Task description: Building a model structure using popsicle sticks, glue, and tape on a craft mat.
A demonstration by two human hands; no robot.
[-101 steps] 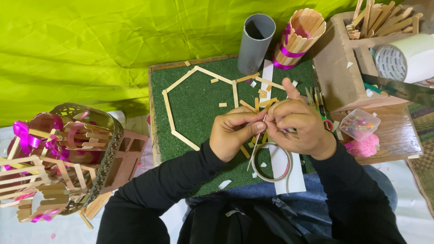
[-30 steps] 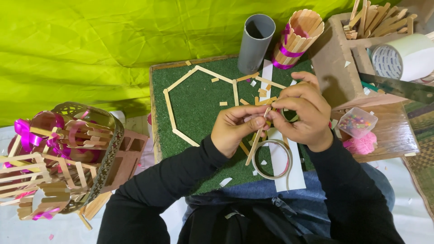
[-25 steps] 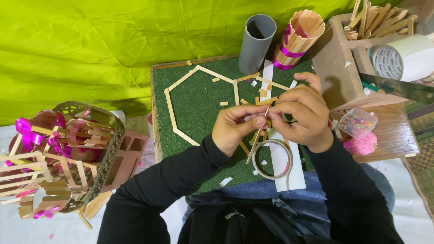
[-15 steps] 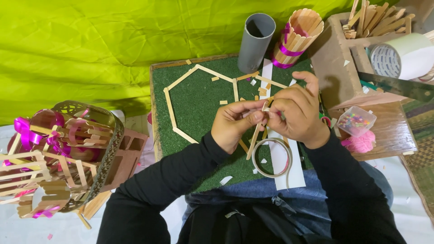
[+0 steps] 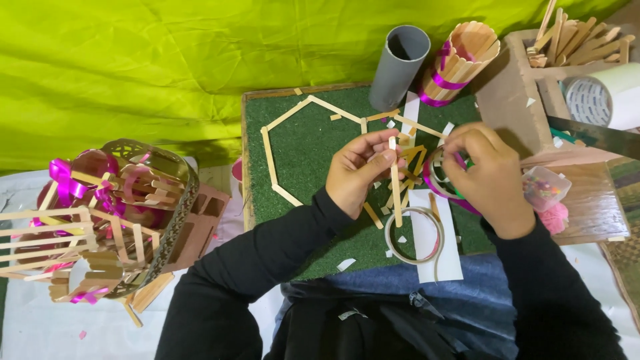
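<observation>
My left hand [image 5: 360, 172] pinches a wooden craft stick [image 5: 396, 193] that hangs down over the green mat [image 5: 300, 153]. My right hand [image 5: 487, 177] is just to the right of it, fingers closed on a small roll of tape [image 5: 437, 179] with a pink strip. A larger tape ring [image 5: 415, 235] lies on a white paper strip [image 5: 440, 257] below both hands. On the mat a partial hexagon of glued sticks [image 5: 293, 150] lies to the left of my left hand.
A grey tube [image 5: 399, 67] and a stick-clad cup with purple ribbon [image 5: 459, 61] stand at the mat's far edge. A cardboard box of sticks [image 5: 573, 47] and white roll [image 5: 603, 99] sit right. Stick baskets with pink ribbon [image 5: 100, 213] sit left.
My hands have drawn apart: the right hand moved right with the small tape roll, while the left keeps hold of the stick, now hanging more upright.
</observation>
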